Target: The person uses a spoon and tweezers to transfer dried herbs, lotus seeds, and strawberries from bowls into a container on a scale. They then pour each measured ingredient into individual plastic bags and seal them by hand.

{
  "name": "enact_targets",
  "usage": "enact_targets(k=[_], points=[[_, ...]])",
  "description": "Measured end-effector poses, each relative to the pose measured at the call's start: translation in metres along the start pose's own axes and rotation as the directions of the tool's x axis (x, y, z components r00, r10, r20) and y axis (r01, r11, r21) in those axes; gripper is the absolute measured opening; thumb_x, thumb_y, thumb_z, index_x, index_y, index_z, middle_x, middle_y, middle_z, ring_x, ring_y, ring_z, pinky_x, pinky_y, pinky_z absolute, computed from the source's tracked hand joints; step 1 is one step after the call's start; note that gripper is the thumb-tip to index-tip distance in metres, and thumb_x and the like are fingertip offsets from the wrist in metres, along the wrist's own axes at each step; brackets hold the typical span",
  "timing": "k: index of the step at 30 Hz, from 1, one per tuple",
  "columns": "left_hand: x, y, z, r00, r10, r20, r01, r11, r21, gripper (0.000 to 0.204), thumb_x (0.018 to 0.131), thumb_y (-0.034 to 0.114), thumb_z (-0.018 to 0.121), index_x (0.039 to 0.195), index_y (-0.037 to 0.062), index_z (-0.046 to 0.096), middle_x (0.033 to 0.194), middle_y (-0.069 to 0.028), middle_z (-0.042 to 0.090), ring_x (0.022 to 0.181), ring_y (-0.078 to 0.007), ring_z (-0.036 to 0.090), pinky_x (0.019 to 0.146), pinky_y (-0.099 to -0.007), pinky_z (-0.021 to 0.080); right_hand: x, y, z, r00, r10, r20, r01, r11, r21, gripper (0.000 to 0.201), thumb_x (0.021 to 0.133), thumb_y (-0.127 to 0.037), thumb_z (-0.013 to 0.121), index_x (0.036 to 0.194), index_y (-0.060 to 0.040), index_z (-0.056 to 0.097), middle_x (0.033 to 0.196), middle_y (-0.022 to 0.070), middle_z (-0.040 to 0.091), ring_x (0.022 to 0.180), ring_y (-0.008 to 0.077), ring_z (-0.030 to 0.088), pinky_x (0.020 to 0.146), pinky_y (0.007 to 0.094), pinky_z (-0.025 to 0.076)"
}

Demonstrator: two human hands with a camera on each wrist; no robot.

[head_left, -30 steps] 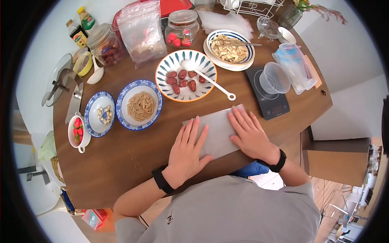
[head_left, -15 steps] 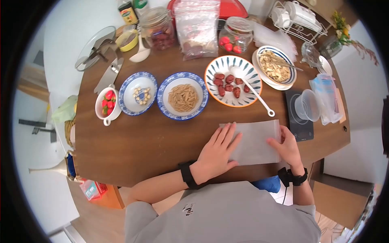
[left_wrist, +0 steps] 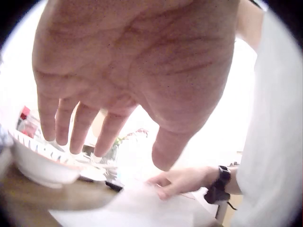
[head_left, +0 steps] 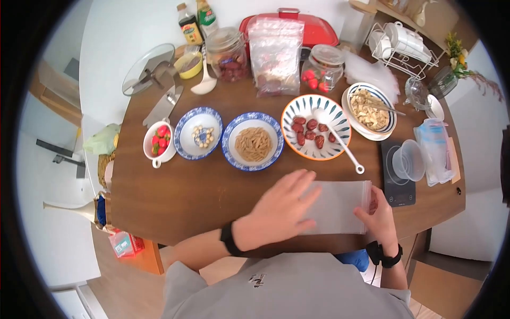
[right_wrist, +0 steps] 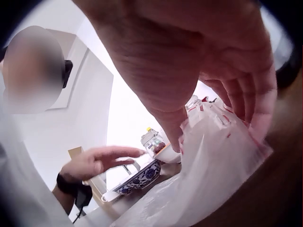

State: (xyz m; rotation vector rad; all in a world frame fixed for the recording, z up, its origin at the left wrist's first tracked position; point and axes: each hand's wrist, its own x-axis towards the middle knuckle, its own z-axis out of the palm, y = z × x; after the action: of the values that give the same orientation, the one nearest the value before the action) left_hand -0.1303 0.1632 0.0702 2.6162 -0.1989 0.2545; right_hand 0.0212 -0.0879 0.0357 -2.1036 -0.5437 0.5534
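A clear zip-lock bag [head_left: 339, 204] lies flat near the table's front edge, its zip strip toward the right. My right hand [head_left: 383, 218] pinches that right edge between thumb and fingers; in the right wrist view the plastic bag [right_wrist: 199, 161] bunches up into the grip. Over the bag's left part hovers my left hand [head_left: 276, 210], slightly blurred, fingers extended. The left wrist view shows its open palm [left_wrist: 132, 61] holding nothing. Behind the bag stands a striped plate [head_left: 316, 151] of red dates [head_left: 319, 141] with a white spoon [head_left: 348, 150] resting on it.
Blue-rimmed bowls [head_left: 228, 151] hold brown strips and pale pieces. A cup of strawberries [head_left: 160, 141] stands at left. To the right are a kitchen scale [head_left: 398, 195] with a plastic tub [head_left: 409, 161], and a bowl of dried slices [head_left: 370, 109]. Jars and filled bags [head_left: 276, 58] line the back.
My right hand has gone from lying flat on the bag to pinching its right edge. My left hand has lifted off the bag. The head view has swung left.
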Motion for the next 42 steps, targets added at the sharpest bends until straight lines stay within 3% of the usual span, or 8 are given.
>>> enact_targets(k=[6,12,22,26,28,30,35,42], points=[[0.083,-0.094,-0.077,0.915,-0.157,-0.372,0.182,0.983,0.035,0.024,0.079,0.014,0.070,0.097,0.0009,0.064,0.093,-0.0118,0.061,0.086,-0.0310,0.062,0.075,-0.0387,0.051,-0.016,-0.018,-0.009,0.964,-0.230,-0.132,0.175,0.924,-0.339,0.094,0.065,-0.017,0.085,0.143,0.0000,0.036,0.109,0.0164,0.061,0.087,0.0260,0.066,0.072,0.0342,0.055],[0.179,-0.214,-0.081,0.826,0.014,-0.563,0.231,0.903,0.362,0.031,0.083,0.007,0.060,0.113,0.0034,0.052,0.110,-0.0170,0.053,0.084,-0.0387,0.064,0.071,-0.0452,0.053,-0.029,-0.027,-0.015,0.947,-0.303,-0.106,0.266,0.927,-0.265,0.077,0.069,-0.008,0.081,0.136,-0.0002,0.043,0.111,0.0176,0.061,0.089,0.0271,0.066,0.073,0.0348,0.056],[0.207,-0.255,-0.075,0.802,-0.077,-0.593,0.443,0.742,0.503,0.016,0.086,0.004,0.053,0.101,0.0023,0.052,0.104,-0.0172,0.053,0.081,-0.0379,0.066,0.067,-0.0459,0.055,-0.048,-0.010,-0.022,0.952,-0.277,-0.129,0.266,0.959,-0.096,0.052,0.073,0.001,0.075,0.121,0.0001,0.056,0.107,0.0155,0.063,0.084,0.0233,0.067,0.071,0.0316,0.056],[0.195,-0.224,-0.093,0.762,0.043,-0.646,0.339,0.824,0.455,0.008,0.085,0.009,0.059,0.090,0.0027,0.057,0.089,-0.0150,0.062,0.072,-0.0345,0.066,0.062,-0.0461,0.051,-0.048,-0.014,-0.028,0.935,-0.297,-0.193,0.290,0.955,-0.064,0.042,0.075,0.003,0.073,0.115,0.0009,0.060,0.104,0.0152,0.064,0.082,0.0220,0.067,0.071,0.0306,0.055],[0.181,-0.192,-0.104,0.731,-0.273,-0.626,0.325,0.945,-0.033,0.008,0.086,0.008,0.062,0.086,0.0004,0.060,0.082,-0.0143,0.065,0.065,-0.0290,0.067,0.059,-0.0389,0.051,-0.047,-0.017,-0.033,0.933,-0.310,-0.185,0.304,0.951,-0.062,0.037,0.076,0.003,0.072,0.111,0.0015,0.061,0.101,0.0150,0.065,0.082,0.0218,0.067,0.070,0.0302,0.055],[0.165,-0.160,-0.120,0.720,-0.403,-0.565,0.382,0.910,-0.162,0.015,0.090,0.015,0.067,0.096,0.0013,0.065,0.080,-0.0096,0.067,0.073,-0.0132,0.069,0.060,-0.0247,0.053,-0.044,-0.019,-0.038,0.931,-0.320,-0.177,0.314,0.947,-0.064,0.032,0.077,0.003,0.071,0.108,0.0021,0.063,0.099,0.0149,0.065,0.081,0.0216,0.067,0.070,0.0298,0.054],[0.114,-0.071,-0.157,0.789,-0.179,-0.588,0.145,0.984,-0.104,0.013,0.092,0.008,0.063,0.100,-0.0022,0.065,0.084,-0.0046,0.067,0.073,-0.0101,0.065,0.066,-0.0226,0.052,-0.034,-0.039,-0.048,0.931,-0.360,-0.065,0.363,0.931,0.032,0.022,0.080,0.002,0.068,0.102,0.0033,0.065,0.094,0.0135,0.066,0.080,0.0206,0.066,0.071,0.0290,0.053],[0.056,0.014,-0.165,0.988,0.125,-0.089,-0.114,0.986,0.120,0.009,0.080,0.003,0.070,0.089,0.0007,0.066,0.081,-0.0084,0.065,0.068,-0.0206,0.062,0.061,-0.0289,0.049,-0.008,-0.087,-0.035,0.879,-0.476,0.045,0.417,0.810,0.413,0.032,0.082,-0.008,0.072,0.112,0.0001,0.062,0.101,0.0094,0.066,0.084,0.0153,0.063,0.069,0.0268,0.051]])
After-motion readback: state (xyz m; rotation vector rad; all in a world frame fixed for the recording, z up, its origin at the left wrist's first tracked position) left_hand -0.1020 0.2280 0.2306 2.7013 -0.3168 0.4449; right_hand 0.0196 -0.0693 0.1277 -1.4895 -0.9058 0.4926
